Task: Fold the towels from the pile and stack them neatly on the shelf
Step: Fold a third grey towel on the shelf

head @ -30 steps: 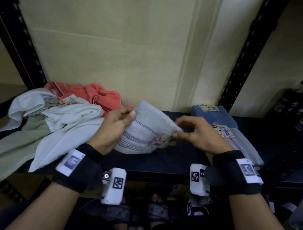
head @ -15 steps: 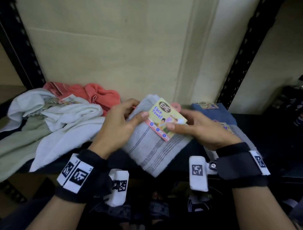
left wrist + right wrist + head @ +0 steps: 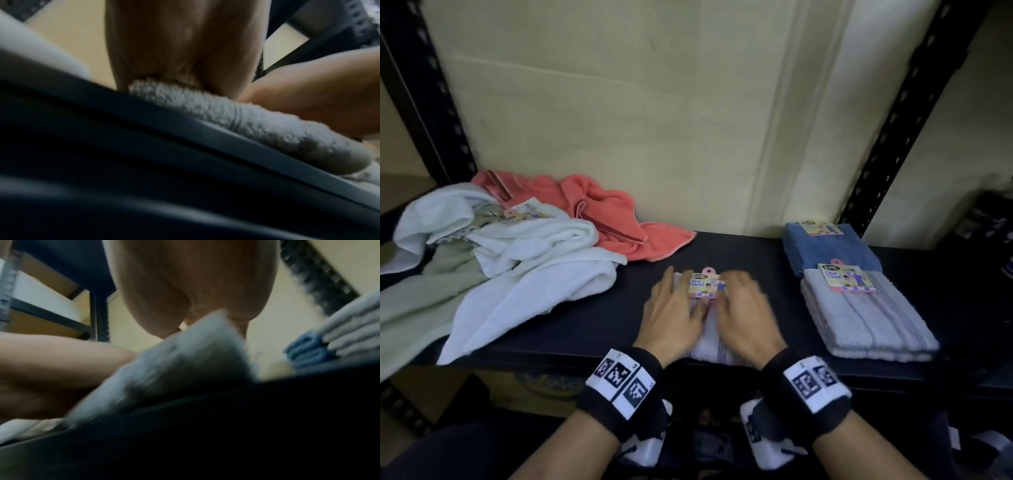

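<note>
Head view: folded grey towel (image 3: 710,342) lies flat on the dark shelf (image 3: 585,329), near the front edge, mid-shelf. Left hand (image 3: 674,315) and right hand (image 3: 744,317) both palm-down on top of it, side by side, fingers straight and slightly spread, pressing, not gripping. Towel's card label (image 3: 705,284) shows at the far end between the fingertips. Right hand is motion-blurred. Loose pile (image 3: 493,253) of white, green and coral towels at left, well apart. At right, folded blue towel (image 3: 828,250) with a folded grey striped towel (image 3: 866,322) overlapping its near part.

Left wrist view: left hand (image 3: 185,45) rests on the grey towel (image 3: 236,116), towel edge under the palm, on the shelf (image 3: 102,146); fingertips hidden.

Right wrist view: blurred; right hand (image 3: 195,288) sits on the grey towel (image 3: 174,369); fingers not visible.
</note>
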